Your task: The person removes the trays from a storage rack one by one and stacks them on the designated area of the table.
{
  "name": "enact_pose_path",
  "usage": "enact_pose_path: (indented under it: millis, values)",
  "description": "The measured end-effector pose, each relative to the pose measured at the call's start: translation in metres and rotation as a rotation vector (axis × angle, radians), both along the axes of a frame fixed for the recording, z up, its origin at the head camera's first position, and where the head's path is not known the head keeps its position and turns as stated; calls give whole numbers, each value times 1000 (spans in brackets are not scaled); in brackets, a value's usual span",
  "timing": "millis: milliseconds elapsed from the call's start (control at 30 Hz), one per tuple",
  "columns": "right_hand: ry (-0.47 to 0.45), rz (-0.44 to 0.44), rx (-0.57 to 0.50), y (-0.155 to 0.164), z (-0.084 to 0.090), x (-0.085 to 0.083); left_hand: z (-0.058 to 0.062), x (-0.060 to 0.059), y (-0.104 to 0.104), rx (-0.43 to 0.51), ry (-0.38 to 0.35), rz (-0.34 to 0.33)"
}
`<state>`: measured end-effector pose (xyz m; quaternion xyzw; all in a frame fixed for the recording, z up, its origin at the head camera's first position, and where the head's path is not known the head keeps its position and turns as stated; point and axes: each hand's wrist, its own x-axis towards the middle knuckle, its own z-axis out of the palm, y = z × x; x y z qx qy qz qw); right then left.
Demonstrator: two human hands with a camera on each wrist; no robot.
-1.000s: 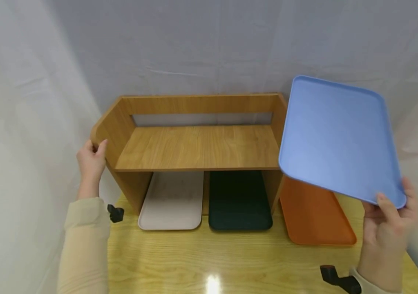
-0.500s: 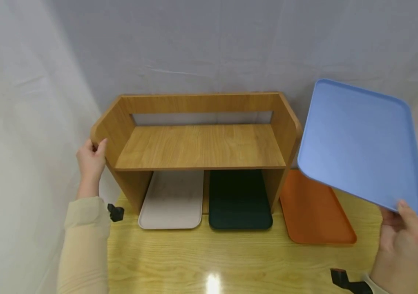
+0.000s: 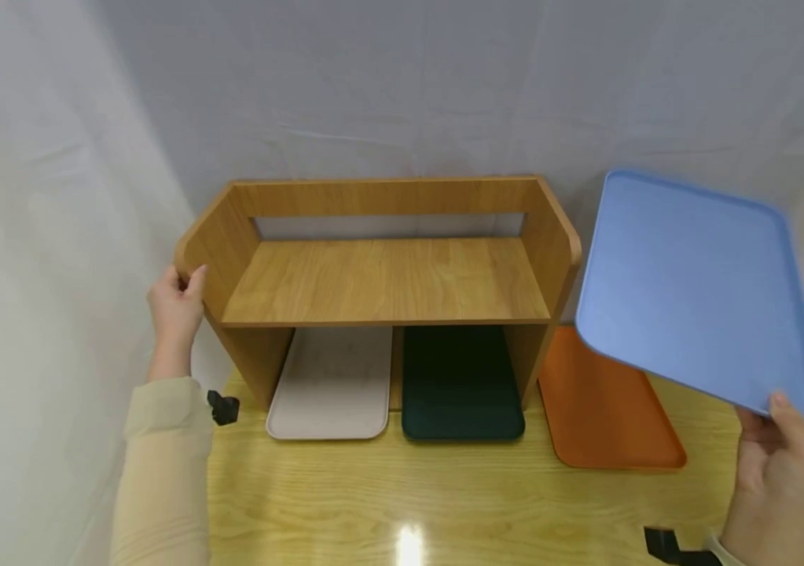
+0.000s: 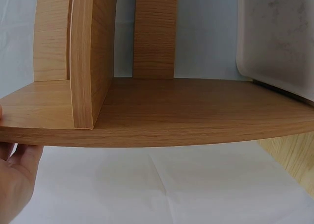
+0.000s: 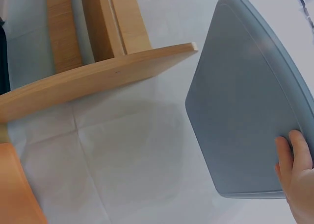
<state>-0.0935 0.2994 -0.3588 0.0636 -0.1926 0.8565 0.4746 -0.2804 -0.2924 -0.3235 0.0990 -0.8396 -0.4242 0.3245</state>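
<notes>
My left hand (image 3: 177,308) grips the left side panel of a wooden desktop shelf (image 3: 387,283), thumb on the inner face; the left wrist view shows the fingers (image 4: 22,160) at the panel's edge. On the right, my right hand (image 3: 791,460) pinches the near right corner of a blue tray (image 3: 695,291), thumb on top and fingers beneath. The tray is held up in the air, tilted, right of the shelf. Its underside (image 5: 245,106) faces the right wrist view. A white tray (image 3: 331,385) and a dark green tray (image 3: 461,385) lie side by side under the shelf board.
An orange tray (image 3: 607,409) lies on the wooden table (image 3: 317,503) just right of the shelf, partly below the blue tray in the head view. White cloth (image 3: 373,94) hangs behind and along both sides. The table's right edge runs near my right forearm.
My right hand has carried the blue tray to the right, away from the shelf, and slightly lower, uncovering the shelf's right side panel. The left hand stays in place.
</notes>
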Motion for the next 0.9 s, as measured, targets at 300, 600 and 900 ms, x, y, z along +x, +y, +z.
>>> enact_pose_path:
  millis: [300, 600, 900]
  values:
    - [-48, 34, -52, 7, -14, 8, -1, 0, 1, 6, 16, -6]
    - [-61, 62, -84, 12, -29, 12, 0, 2, 0, -2, 19, -5]
    - [-48, 140, -152, 16, -50, 15, -1, 3, -1, -13, 16, 4]
